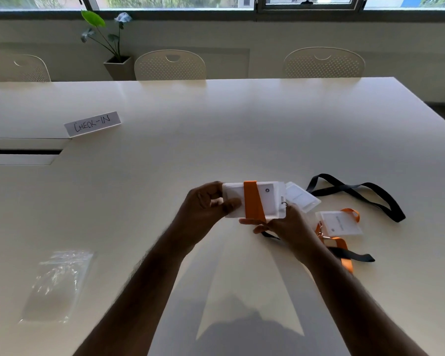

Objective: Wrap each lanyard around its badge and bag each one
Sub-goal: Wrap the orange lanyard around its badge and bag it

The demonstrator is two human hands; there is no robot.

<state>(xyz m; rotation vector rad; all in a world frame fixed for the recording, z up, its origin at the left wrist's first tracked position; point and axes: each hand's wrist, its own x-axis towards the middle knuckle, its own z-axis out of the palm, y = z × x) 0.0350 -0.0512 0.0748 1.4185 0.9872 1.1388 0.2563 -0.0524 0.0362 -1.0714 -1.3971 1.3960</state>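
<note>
**Orange lanyard mid-wrap around the first badge**

A clear plastic badge was held above the white table, gripped at its left end by the left hand, thumb on the front face and fingers curled behind. A flat orange lanyard was seen banded across the badge's middle. The right hand was placed under the badge's lower right corner, near the metal ring; its fingers appeared to pinch the strap, though the contact itself was hidden behind the card.

The wrapping step was judged to be in hand, with bagging not yet begun. The next move would call for the remaining strap to be wound snug and flat, its end tucked, and the bundle then carried to the clear bags lying well apart at lower left.

Two further badges were left on the table to the right: one attached to a black lanyard, another to a second orange strap. The sleeves looked rigid and glossy, the straps woven and limp, the bags thin and crinkled. A handwritten "CHECK-IN" sign stood farther off.
</note>
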